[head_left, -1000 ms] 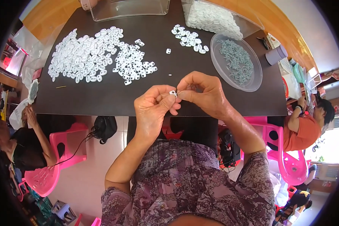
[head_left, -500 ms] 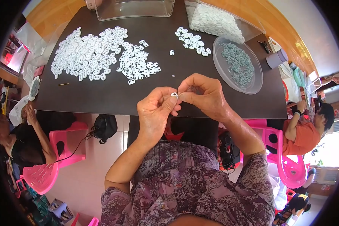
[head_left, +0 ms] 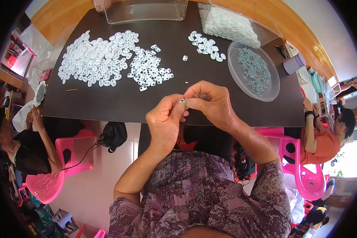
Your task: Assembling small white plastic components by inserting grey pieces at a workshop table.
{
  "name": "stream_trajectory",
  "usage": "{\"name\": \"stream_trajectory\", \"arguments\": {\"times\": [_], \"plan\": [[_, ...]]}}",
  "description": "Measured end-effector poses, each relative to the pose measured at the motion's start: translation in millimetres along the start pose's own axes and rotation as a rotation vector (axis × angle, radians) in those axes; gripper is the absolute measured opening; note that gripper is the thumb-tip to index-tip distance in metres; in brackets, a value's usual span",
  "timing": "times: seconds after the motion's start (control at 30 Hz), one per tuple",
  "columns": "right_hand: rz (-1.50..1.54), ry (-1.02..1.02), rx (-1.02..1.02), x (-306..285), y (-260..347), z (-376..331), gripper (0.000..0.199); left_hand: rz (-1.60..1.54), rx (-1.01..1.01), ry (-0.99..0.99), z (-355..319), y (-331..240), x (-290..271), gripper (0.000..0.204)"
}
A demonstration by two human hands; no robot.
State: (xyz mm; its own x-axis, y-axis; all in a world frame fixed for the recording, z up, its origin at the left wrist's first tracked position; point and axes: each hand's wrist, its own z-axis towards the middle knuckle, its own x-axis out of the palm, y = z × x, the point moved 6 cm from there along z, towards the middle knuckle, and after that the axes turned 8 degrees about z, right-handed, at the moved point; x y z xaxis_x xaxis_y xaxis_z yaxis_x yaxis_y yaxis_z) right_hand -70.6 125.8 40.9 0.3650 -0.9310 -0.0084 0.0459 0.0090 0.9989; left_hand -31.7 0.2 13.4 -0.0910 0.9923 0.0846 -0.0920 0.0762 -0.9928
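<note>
Over the table's near edge, my left hand [head_left: 163, 117] pinches a small white plastic piece [head_left: 182, 101] with a dark hole between thumb and forefinger. My right hand [head_left: 213, 104] meets it there, thumb and forefinger pressed together at the piece's right side. Greyish bits show faintly inside the right hand's curled fingers; what the fingertips hold is too small to tell. Beyond the hands lie a heap of small white holed pieces [head_left: 146, 69], a single white piece [head_left: 185, 58] and a loose cluster of white pieces [head_left: 205, 45]. A round clear tray [head_left: 274, 88] holds many thin grey-green parts [head_left: 253, 69].
A large heap of white oval pieces [head_left: 91, 59] covers the table's left. Clear bins [head_left: 146, 15] stand at the back, one tipped with white pieces [head_left: 231, 27] inside. At the right are pliers [head_left: 281, 50] and a grey-lilac cup [head_left: 293, 64]. People sit at both sides on pink chairs [head_left: 47, 184].
The whole view has shifted slightly. The white piece has turned or sunk lower between my fingertips, and less of it shows. Both hands stay together.
</note>
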Motion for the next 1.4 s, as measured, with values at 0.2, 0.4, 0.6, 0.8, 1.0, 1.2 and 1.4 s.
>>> {"name": "stream_trajectory", "arguments": {"times": [0.2,0.4,0.6,0.8,1.0,1.2,1.4], "plan": [[-0.069,-0.025,-0.042,0.2,1.3,1.0,0.009,0.030,0.004,0.029,1.5,-1.7,-0.5,0.017],[-0.155,-0.052,-0.092,0.2,-2.0,-1.5,0.009,0.157,0.050,-0.015,-1.2,-3.8,1.4,0.016],[-0.188,-0.078,-0.085,1.8,-1.4,-1.5,0.010,0.259,0.112,-0.073,-1.4,0.4,1.7,0.013],[-0.205,-0.046,-0.075,-6.5,0.2,7.0,0.010,-0.006,0.003,0.025,8.7,7.2,4.1,0.014],[-0.931,-0.140,-0.448,-58.0,19.9,65.8,0.013,-0.250,-0.054,0.024,18.7,25.8,2.0,0.017],[-1.597,-0.136,-0.249,-100.9,-12.8,137.6,0.020,-0.287,-0.041,0.054,18.8,28.6,2.8,0.017],[-1.277,-0.025,-0.176,-91.4,-24.8,146.4,0.019,-0.245,-0.028,0.053,19.4,28.8,1.1,0.018]]}}
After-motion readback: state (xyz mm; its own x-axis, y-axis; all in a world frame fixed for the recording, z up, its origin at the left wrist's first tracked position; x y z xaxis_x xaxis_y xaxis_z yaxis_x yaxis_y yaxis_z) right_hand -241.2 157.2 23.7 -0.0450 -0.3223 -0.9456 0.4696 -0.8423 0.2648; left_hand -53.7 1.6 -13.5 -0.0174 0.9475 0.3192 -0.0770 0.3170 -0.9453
